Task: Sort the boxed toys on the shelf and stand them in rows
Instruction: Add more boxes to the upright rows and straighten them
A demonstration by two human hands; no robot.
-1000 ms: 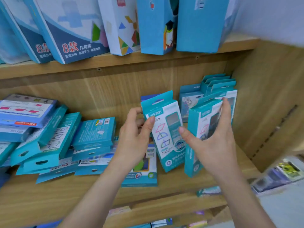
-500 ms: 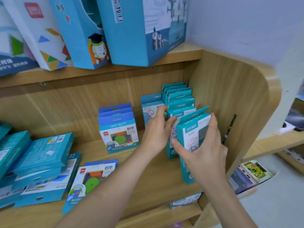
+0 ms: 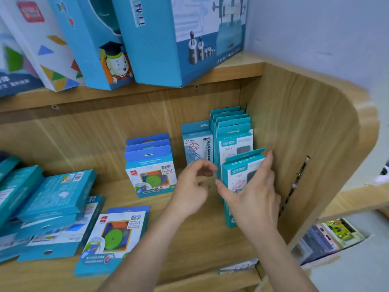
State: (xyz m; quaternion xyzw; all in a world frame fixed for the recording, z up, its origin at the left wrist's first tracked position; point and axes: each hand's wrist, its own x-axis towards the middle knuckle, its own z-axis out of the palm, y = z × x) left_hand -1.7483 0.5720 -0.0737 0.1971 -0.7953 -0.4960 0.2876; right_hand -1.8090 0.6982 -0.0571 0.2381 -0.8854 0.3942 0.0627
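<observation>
My right hand (image 3: 255,197) grips a teal S-335 box (image 3: 242,171) by its sides and holds it upright at the front of a row of matching teal boxes (image 3: 233,131) against the shelf's right wall. My left hand (image 3: 192,186) hovers just left of that row, fingers loosely curled and apart, holding nothing. A pale blue box (image 3: 196,144) stands behind it. Three blue Deli boxes (image 3: 150,167) stand in a row further left. Another Deli box (image 3: 114,234) lies flat near the front edge.
A jumbled pile of teal boxes (image 3: 46,201) lies flat on the left of the wooden shelf (image 3: 200,245). Large blue boxes (image 3: 168,39) stand on the shelf above. The curved side panel (image 3: 311,144) bounds the right. Lower shelves hold more items (image 3: 328,237).
My left hand has let go of the box it set into the teal row and drawn back left. My right hand pushed its box closer to the row. The view shifted right.
</observation>
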